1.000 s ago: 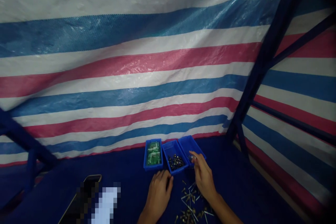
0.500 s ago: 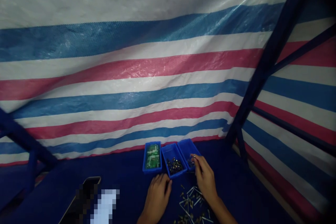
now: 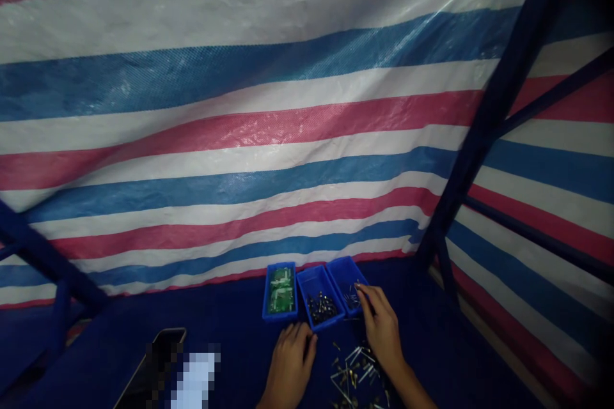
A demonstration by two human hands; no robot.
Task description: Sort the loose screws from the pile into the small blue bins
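My right hand [image 3: 384, 327] reaches over the near end of the right blue bin [image 3: 343, 268], thumb and finger pinched together. Whatever sits in the pinch is too small to make out. Thin silver metal pieces [image 3: 352, 299] lie in that bin below the fingertips. My left hand [image 3: 289, 361] rests on the dark blue table, fingers lying forward and thumb apart, just short of the middle blue bin [image 3: 314, 278], with nothing visible in it. Dark, shiny small metal parts [image 3: 321, 308] fill the near half of the middle bin. Between my hands is a loose pile of silver rods and brassy pieces [image 3: 355, 370].
Left of the middle bin, another blue bin [image 3: 265, 300] holds green circuit boards [image 3: 281, 291]. A dark phone-like object [image 3: 148, 364] and a blurred white sheet [image 3: 194, 377] lie at the left. Striped sheeting [image 3: 240, 172] and a blue metal frame [image 3: 472, 140] enclose the table.
The view has shifted slightly, so the bins and hands sit a little lower. My right hand stays pinched by the right bin, and more of the metal pieces there show. My left hand keeps its place.
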